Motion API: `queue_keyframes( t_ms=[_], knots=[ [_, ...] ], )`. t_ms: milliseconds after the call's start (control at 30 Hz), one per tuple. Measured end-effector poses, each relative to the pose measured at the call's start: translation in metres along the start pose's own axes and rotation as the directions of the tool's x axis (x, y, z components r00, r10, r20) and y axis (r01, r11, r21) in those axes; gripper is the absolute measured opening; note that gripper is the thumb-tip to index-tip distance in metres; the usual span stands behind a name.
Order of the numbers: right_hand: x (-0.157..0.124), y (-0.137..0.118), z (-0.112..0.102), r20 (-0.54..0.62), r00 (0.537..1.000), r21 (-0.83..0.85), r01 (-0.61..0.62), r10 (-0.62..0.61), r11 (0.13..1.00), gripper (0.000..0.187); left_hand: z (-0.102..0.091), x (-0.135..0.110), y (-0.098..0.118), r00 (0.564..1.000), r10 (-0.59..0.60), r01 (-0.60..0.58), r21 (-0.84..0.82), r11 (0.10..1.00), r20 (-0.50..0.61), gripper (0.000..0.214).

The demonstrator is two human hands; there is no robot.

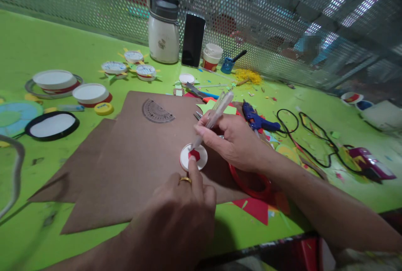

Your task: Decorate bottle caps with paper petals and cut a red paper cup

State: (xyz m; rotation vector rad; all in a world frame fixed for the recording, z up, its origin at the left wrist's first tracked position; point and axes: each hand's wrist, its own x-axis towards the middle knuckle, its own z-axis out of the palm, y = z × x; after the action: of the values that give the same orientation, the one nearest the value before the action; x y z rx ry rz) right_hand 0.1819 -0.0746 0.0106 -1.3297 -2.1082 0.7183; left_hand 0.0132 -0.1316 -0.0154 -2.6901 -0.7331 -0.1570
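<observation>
A small white round lid (pixel 184 163) lies on brown cardboard, with a red paper hexagon (pixel 196 153) on its middle. My left hand (pixel 185 204), wearing a gold ring, presses its outstretched index fingertip onto the hexagon; its thumb is hidden. In my right hand (pixel 230 135) a translucent pen (pixel 219 109) is pinched, tilted, its tip at the hexagon's upper edge. Whether the tip touches the paper or the lid, I cannot tell. Under my right wrist, red-handled scissors (pixel 264 189) are partly covered.
The cardboard sheet (pixel 125 158) carries a clear protractor (pixel 157 112). To the right lie a blue glue gun (pixel 259 118), black cords and paper scraps. Behind stand a white flask (pixel 163 32), a phone (pixel 193 40) and a blue pot (pixel 228 65), before a perforated metal screen (pixel 266 24).
</observation>
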Motion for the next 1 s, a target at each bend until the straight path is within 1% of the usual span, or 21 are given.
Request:
queue_keyframes(
  t_ms=[133,333,467,600,700,833,933,1000],
  knots=[
    [-0.0001,0.0005,-0.0005,-0.007,1.0,-0.004,0.006,-0.006,1.0,0.024,0.002,0.0002,0.0009,1.0,-0.005,0.005,0.001,1.0,-0.021,0.022],
    [0.0002,0.0001,0.0001,-0.021,1.0,0.01,-0.023,0.023,1.0,0.023,0.0031,0.0008,0.0033,1.0,-0.012,0.012,0.004,1.0,0.008,0.028],
    [0.0001,0.0007,-0.0004,-0.016,1.0,0.021,-0.021,0.021,1.0,0.022,0.0047,0.0003,0.0038,0.999,-0.017,0.017,-0.003,1.0,0.027,0.028],
    [0.0001,0.0012,-0.001,-0.014,1.0,0.02,-0.019,0.02,1.0,0.022,0.007,-0.0005,0.0039,1.0,-0.012,0.012,-0.005,1.0,-0.009,0.029],
    [-0.0003,0.0002,-0.0002,-0.027,0.999,0.028,-0.02,0.021,0.999,0.022,0.0087,-0.0016,0.0034,0.999,0.019,-0.019,-0.006,1.0,-0.036,0.03],
    [-0.0013,-0.0007,0.0011,-0.049,0.999,0.046,-0.005,0.008,0.999,0.022,0.0096,-0.0021,0.0026,0.998,0.017,-0.017,0.003,1.0,-0.054,0.028],
    [-0.0013,0.0007,0.0013,-0.055,0.998,0.046,-0.007,0.01,0.999,0.022,0.006,0.0005,0.0023,0.999,0.016,-0.015,0.01,1.0,-0.034,0.022],
    [-0.0008,0.0022,0.0012,-0.055,0.998,0.048,-0.002,0.005,0.999,0.023,0.0012,0.0032,0.0022,1.0,-0.009,0.009,0.007,1.0,-0.005,0.017]
  ],
)
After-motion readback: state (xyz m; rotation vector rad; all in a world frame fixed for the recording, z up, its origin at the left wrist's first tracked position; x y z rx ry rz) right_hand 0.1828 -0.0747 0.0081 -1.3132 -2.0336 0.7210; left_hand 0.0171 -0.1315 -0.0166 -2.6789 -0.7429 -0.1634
